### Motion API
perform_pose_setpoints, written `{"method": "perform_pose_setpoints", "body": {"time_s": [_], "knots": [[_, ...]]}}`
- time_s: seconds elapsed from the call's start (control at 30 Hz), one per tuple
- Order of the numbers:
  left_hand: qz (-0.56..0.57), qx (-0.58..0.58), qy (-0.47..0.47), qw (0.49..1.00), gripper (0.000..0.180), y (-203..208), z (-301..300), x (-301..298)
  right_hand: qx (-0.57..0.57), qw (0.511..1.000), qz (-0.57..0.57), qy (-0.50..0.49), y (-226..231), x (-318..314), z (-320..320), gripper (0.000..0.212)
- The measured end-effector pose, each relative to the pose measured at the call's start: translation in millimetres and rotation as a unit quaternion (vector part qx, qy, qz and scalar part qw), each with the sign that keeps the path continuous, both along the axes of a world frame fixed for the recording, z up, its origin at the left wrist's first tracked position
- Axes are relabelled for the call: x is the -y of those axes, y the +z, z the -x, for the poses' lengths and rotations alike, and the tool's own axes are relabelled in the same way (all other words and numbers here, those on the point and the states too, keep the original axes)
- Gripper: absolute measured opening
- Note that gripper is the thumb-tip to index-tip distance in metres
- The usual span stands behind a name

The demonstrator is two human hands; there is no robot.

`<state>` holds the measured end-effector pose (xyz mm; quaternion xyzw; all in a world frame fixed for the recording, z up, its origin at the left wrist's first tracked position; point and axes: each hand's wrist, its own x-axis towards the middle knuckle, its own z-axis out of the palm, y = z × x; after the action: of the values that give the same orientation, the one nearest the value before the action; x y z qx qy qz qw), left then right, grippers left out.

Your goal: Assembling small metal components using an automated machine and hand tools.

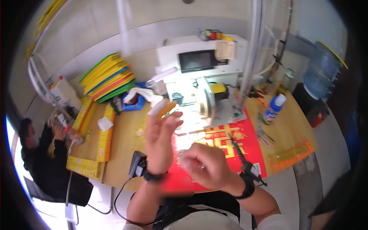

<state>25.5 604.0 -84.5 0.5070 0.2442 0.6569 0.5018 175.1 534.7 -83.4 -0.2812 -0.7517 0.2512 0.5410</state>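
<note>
My left hand [159, 142] is raised over the left edge of a red mat [245, 142] with gold patterns. White and orange covers sit on two of its fingertips; the fingers are stretched out, with the thumb apart, and nothing shows between them. Lower and to the right, my right hand [207, 165] hovers above the mat, its fingers curled in; whatever they hold, if anything, is hidden and blurred. Small shiny bits lie on the mat between the hands. Just beyond stands a white machine [168, 53] with a dark screen [197, 60] and a brightly lit work area.
Yellow trays [109, 76] are stacked at the back left, near a blue bin [134, 103]. On the right are a blue spray can [273, 109], pliers [262, 134] and a water dispenser bottle [322, 71]. A seated person [42, 161] works at far left. A black adapter [137, 165] hangs nearby.
</note>
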Motion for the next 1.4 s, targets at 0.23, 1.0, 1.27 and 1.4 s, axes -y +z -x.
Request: {"method": "perform_pose_setpoints", "body": {"time_s": [0.23,1.0,1.27,1.4], "knots": [[-0.174,-0.385,0.288,0.859,0.040,-2.6,2.8,-29.6,0.159,0.957,-0.198,-0.136,-2.1,8.6,60.9,0.043],[-0.092,-0.144,0.143,0.975,0.029,51.6,10.8,-22.1,0.066,0.978,-0.167,-0.106,-23.1,-4.0,62.8,0.032],[0.056,0.205,-0.098,0.972,0.034,51.6,19.4,-24.5,0.087,0.990,-0.111,0.004,-8.7,19.4,63.9,0.018],[-0.338,-0.377,0.359,0.784,0.033,41.4,-2.6,-27.1,0.046,0.993,-0.068,0.079,2.6,15.8,72.1,0.016]]}}
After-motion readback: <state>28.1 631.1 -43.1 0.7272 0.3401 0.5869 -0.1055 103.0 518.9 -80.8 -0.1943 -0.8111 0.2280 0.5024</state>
